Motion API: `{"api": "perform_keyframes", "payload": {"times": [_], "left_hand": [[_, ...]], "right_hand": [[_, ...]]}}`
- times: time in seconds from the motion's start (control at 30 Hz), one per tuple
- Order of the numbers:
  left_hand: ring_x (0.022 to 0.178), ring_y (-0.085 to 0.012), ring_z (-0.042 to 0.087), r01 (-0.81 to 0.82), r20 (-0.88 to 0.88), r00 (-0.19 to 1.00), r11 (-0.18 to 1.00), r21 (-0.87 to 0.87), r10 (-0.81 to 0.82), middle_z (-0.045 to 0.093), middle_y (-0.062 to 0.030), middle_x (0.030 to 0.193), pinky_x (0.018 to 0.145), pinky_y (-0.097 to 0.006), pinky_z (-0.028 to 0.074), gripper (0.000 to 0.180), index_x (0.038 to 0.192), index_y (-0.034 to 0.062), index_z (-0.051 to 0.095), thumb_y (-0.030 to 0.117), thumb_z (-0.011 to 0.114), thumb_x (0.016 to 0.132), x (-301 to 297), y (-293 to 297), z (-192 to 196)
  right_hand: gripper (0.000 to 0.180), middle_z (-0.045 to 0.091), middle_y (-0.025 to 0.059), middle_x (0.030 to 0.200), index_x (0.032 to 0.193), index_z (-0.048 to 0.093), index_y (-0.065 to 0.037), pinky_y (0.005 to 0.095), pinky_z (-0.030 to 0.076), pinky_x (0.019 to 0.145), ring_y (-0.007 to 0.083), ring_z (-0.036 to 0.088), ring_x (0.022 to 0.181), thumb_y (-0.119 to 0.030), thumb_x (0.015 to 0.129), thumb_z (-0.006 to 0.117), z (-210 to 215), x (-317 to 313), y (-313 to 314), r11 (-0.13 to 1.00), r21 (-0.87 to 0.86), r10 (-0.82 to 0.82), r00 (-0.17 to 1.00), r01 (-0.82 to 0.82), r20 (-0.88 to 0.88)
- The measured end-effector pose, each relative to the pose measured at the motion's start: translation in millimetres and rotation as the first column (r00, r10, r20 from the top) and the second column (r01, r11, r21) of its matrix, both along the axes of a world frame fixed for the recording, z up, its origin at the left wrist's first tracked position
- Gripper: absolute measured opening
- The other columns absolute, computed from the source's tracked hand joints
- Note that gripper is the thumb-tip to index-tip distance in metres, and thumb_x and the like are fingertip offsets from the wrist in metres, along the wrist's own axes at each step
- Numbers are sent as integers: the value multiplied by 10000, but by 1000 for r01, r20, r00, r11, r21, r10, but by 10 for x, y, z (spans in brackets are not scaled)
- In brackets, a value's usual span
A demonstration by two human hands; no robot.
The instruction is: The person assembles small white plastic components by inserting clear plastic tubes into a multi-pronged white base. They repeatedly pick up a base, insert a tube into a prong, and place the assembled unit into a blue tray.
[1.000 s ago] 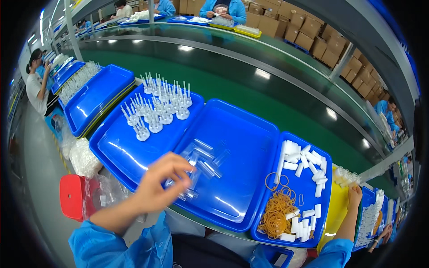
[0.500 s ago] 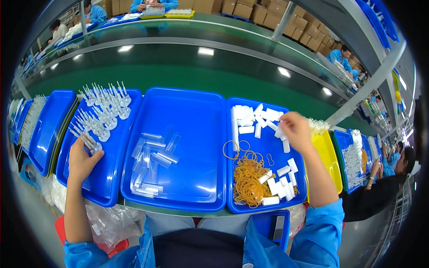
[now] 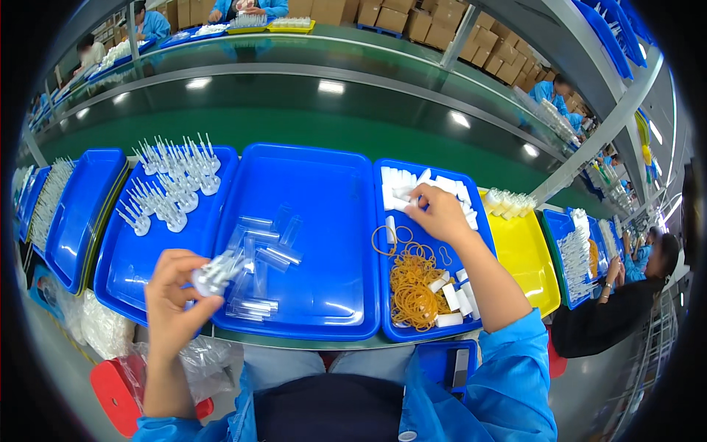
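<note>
My left hand (image 3: 177, 298) is closed around a white plastic piece with a round base and several thin stems (image 3: 217, 274). It is raised over the gap between the left blue tray (image 3: 121, 283) and the middle blue tray (image 3: 324, 184). Similar stemmed pieces (image 3: 173, 184) stand in the left tray. Clear plastic tubes (image 3: 258, 243) lie loose in the middle tray. Inside the right blue tray (image 3: 434, 254), my right hand (image 3: 438, 214) pinches at a small white block (image 3: 409, 202); its fingertips partly hide the block. More white blocks (image 3: 398, 179) lie around it.
Tan rubber bands (image 3: 416, 295) are heaped in the right tray's near part, beside white blocks. A yellow tray (image 3: 523, 250) with pale parts adjoins it. Stacked trays (image 3: 81, 214) stand at far left. Beyond runs a green conveyor (image 3: 294, 110); people work across it and at right.
My left hand has lifted a stemmed piece from the left tray and brought it right, toward the middle tray. My right hand has shifted left among the white blocks.
</note>
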State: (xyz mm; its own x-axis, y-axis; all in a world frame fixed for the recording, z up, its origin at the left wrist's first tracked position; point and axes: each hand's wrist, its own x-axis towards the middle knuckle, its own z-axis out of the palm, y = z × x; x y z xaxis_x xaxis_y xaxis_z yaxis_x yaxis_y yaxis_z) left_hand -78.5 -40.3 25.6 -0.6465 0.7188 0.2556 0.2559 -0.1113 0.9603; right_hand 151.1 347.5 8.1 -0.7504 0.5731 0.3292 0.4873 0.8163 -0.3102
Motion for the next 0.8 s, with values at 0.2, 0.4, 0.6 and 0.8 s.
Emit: {"api": "perform_keyframes", "payload": {"times": [0.2,0.4,0.6,0.8], "left_hand": [[884,-154,650,147,2,989,988,54,-147,614,-120,1071,685,-217,537,461,1138,-23,660,-66,786,696,421,271,-141],[953,-194,658,174,-16,985,980,100,-174,576,-135,1085,731,-265,604,495,1183,-26,638,-44,797,715,710,388,-103],[981,-224,662,207,-83,977,971,119,-198,583,-166,1129,755,-294,620,508,1195,-33,631,-62,793,714,803,454,-228],[972,-228,664,245,-154,961,966,84,-231,602,-167,1108,771,-296,616,533,1201,-28,643,-48,810,695,841,444,-219]], "right_hand": [[207,618,128,747,924,599,-93,400,496,660,302,639,718,-66,733,673,-145,69,-43,995,37,-91,996,91,15],[185,655,46,805,887,603,-16,268,508,691,123,636,715,1,739,712,266,447,-369,906,-410,-188,968,105,-168],[189,592,82,960,804,590,-11,279,484,811,168,628,933,97,697,701,455,516,-1232,795,-542,-3,892,-272,-452],[181,709,94,1001,826,659,-56,328,442,886,195,645,940,54,696,721,329,539,-1616,847,-446,60,886,-288,-459]]}}
